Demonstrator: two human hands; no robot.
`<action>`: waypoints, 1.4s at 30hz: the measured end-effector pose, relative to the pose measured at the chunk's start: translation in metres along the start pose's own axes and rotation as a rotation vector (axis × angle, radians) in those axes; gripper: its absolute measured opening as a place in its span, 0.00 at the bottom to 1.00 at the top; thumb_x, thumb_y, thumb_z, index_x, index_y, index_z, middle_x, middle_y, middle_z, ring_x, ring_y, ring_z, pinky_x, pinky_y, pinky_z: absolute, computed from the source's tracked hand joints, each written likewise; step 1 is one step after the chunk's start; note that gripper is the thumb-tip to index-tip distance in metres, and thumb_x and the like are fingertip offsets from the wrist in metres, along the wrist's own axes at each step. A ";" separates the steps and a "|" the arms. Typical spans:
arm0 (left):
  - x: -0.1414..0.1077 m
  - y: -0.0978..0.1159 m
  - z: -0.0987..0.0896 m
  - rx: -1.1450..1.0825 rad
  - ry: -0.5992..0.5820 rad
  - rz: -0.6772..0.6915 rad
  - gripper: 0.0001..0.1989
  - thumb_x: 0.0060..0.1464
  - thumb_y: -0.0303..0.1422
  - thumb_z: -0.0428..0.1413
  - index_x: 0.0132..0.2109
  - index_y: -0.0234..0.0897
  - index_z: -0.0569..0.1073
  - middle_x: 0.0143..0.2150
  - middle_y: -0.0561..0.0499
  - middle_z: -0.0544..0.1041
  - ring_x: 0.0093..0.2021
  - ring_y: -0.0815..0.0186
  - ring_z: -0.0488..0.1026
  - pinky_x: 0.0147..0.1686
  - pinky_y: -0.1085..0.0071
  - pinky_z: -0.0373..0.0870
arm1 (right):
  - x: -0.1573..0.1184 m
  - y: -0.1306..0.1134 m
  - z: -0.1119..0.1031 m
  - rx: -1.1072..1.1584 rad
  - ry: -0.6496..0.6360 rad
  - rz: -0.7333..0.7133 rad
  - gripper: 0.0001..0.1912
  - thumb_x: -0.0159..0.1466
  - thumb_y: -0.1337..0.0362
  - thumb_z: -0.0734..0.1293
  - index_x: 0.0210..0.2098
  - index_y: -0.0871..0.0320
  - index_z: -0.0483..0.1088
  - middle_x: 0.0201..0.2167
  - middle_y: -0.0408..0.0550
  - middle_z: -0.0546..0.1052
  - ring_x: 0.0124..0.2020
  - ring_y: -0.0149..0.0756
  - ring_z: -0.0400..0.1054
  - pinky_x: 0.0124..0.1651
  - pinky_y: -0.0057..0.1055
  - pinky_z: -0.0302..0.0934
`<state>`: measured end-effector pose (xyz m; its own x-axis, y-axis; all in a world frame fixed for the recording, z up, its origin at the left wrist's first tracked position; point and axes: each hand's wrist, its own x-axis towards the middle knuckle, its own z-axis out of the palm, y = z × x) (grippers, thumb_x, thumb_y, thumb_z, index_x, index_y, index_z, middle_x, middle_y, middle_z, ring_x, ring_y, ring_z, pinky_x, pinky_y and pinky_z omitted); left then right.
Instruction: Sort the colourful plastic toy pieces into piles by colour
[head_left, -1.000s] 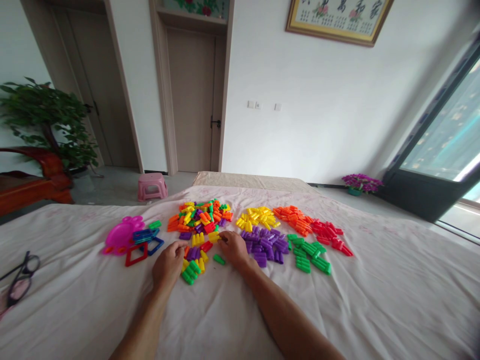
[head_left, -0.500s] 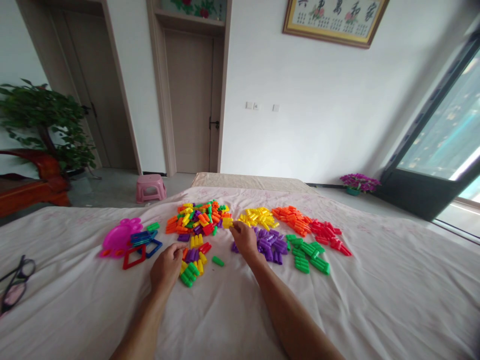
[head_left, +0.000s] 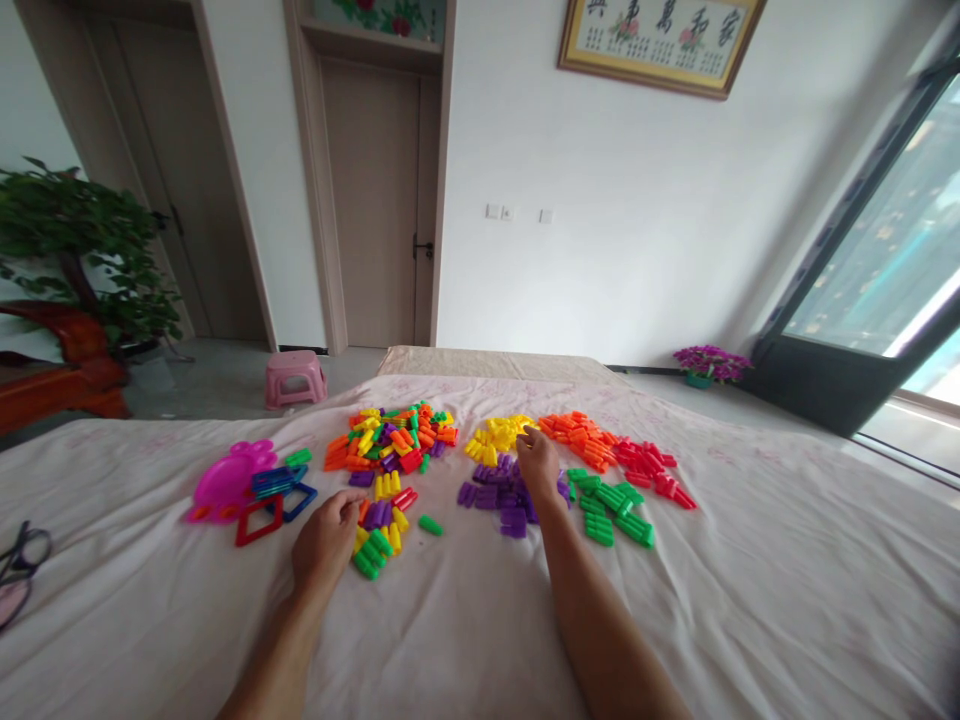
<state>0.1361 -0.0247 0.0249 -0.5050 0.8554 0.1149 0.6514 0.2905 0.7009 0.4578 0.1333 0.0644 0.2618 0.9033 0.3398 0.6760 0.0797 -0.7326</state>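
My right hand [head_left: 538,465] is over the sorted piles with its fingers pinched at the edge of the yellow building blocks [head_left: 495,438]. A yellow block appears to be at its fingertips, blending with that pile. Below the wrist lie the purple blocks [head_left: 486,494], partly covered by the hand. My left hand [head_left: 326,535] stays low at the left of a small mixed group, fingers closed; what they hold, if anything, is hidden. Beside it are green blocks [head_left: 373,553], purple blocks [head_left: 378,515] and a red block [head_left: 405,498]. One green block [head_left: 430,525] lies apart.
A mixed heap [head_left: 390,438] lies behind the left hand. Orange blocks [head_left: 581,438], red blocks [head_left: 645,460] and green blocks [head_left: 615,508] form piles at right. A pink tray [head_left: 225,482], a red frame [head_left: 259,520], blue frames [head_left: 300,497] and glasses [head_left: 26,560] lie left.
My right hand has moved right, from beside the mixed heap to the yellow pile, carrying a yellow block. My left hand has stayed by the small group. The view has shifted slightly.
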 end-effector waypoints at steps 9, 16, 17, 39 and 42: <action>0.004 -0.008 0.009 0.009 0.043 0.127 0.19 0.62 0.38 0.47 0.54 0.40 0.75 0.54 0.47 0.79 0.53 0.63 0.75 0.50 0.71 0.68 | -0.048 -0.049 0.039 0.124 -0.276 -0.376 0.15 0.64 0.68 0.62 0.46 0.54 0.78 0.43 0.46 0.82 0.45 0.37 0.75 0.50 0.30 0.64; 0.001 0.000 0.014 0.121 -0.051 0.427 0.21 0.61 0.39 0.50 0.59 0.41 0.73 0.58 0.45 0.77 0.59 0.62 0.71 0.60 0.65 0.63 | -0.105 -0.073 0.058 -0.030 -0.560 -0.621 0.22 0.65 0.69 0.63 0.58 0.52 0.71 0.52 0.50 0.78 0.52 0.40 0.71 0.54 0.32 0.61; 0.000 0.001 0.015 0.111 -0.081 0.443 0.21 0.61 0.39 0.51 0.59 0.42 0.73 0.58 0.46 0.76 0.60 0.62 0.70 0.61 0.65 0.61 | -0.109 -0.074 0.058 -0.049 -0.578 -0.649 0.23 0.66 0.68 0.63 0.60 0.53 0.69 0.52 0.51 0.78 0.53 0.41 0.70 0.56 0.33 0.60; -0.009 0.015 0.013 -0.105 -0.268 0.515 0.17 0.57 0.30 0.52 0.50 0.44 0.79 0.57 0.52 0.78 0.60 0.65 0.70 0.64 0.66 0.60 | -0.101 -0.069 0.073 0.049 -0.686 -0.420 0.28 0.54 0.73 0.64 0.54 0.57 0.74 0.42 0.47 0.80 0.39 0.35 0.73 0.41 0.25 0.62; -0.008 0.012 0.016 -0.118 -0.267 0.513 0.17 0.57 0.30 0.51 0.50 0.45 0.79 0.57 0.52 0.78 0.60 0.65 0.71 0.64 0.66 0.61 | -0.100 -0.072 0.069 -0.027 -0.732 -0.448 0.21 0.55 0.73 0.63 0.46 0.57 0.77 0.38 0.46 0.79 0.38 0.35 0.72 0.39 0.25 0.60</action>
<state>0.1568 -0.0211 0.0216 0.0285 0.9568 0.2895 0.6994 -0.2260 0.6781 0.3349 0.0660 0.0426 -0.5383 0.8341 0.1205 0.6279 0.4923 -0.6028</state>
